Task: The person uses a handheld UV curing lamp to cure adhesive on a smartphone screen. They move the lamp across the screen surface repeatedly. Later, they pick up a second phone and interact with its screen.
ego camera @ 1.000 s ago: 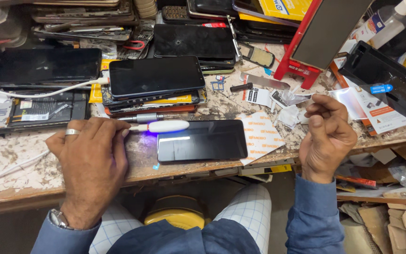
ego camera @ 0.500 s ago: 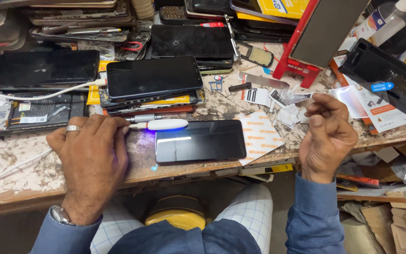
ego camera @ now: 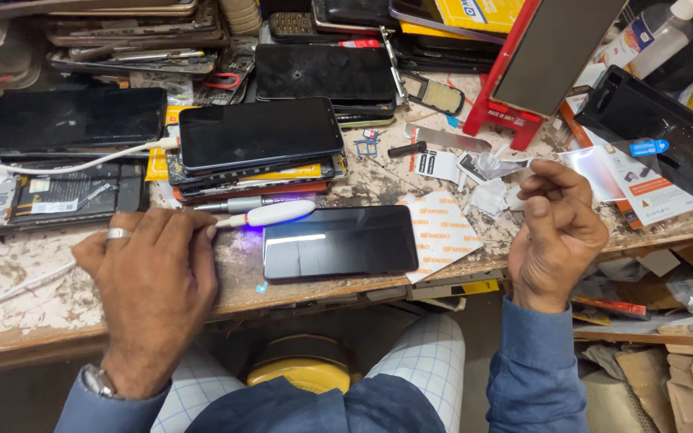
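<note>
Two hands over a dark phone on a cluttered tabletop

We see the left hand (ego camera: 152, 281) lying palm down on the worn tabletop (ego camera: 34, 301), its grip released and fingertips touching the end of a white pen-shaped lamp (ego camera: 270, 213) that glows violet. Just right of it lies a black phone (ego camera: 340, 241), screen up, near the front edge. The right hand (ego camera: 557, 232) hangs above the edge, fingers curled in loosely; we cannot tell whether it pinches anything.
</note>
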### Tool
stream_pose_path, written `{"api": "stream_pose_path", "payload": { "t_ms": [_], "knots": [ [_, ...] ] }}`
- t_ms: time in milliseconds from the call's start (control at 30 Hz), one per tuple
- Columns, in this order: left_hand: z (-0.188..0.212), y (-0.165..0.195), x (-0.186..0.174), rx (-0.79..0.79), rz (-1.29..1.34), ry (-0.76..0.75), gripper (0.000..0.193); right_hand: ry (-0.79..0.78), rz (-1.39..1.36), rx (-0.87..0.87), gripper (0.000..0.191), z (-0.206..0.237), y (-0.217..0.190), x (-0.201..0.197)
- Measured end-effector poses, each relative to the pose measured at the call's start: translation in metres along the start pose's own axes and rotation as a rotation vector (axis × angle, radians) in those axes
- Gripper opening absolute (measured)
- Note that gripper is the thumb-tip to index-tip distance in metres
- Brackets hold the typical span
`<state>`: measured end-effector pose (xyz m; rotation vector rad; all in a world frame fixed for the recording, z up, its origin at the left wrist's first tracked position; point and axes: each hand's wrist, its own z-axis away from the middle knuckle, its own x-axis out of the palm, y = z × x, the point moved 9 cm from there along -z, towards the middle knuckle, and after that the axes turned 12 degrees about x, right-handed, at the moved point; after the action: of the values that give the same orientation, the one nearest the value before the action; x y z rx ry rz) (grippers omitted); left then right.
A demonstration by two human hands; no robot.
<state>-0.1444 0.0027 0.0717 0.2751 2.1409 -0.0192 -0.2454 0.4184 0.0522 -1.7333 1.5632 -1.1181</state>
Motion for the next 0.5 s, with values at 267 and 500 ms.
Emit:
{"api": "stream_pose_path", "payload": {
  "t_ms": [267, 500],
  "knots": [
    [0.013, 0.000, -0.005, -0.009, -0.003, 0.025, 0.007, 0.021, -0.001, 0.016, 0.040, 0.000, 0.001, -0.001],
    [0.012, 0.001, -0.007, -0.019, 0.012, 0.014, 0.009, 0.000, 0.001, 0.001, 0.039, 0.000, 0.001, 0.000]
  ]
}}
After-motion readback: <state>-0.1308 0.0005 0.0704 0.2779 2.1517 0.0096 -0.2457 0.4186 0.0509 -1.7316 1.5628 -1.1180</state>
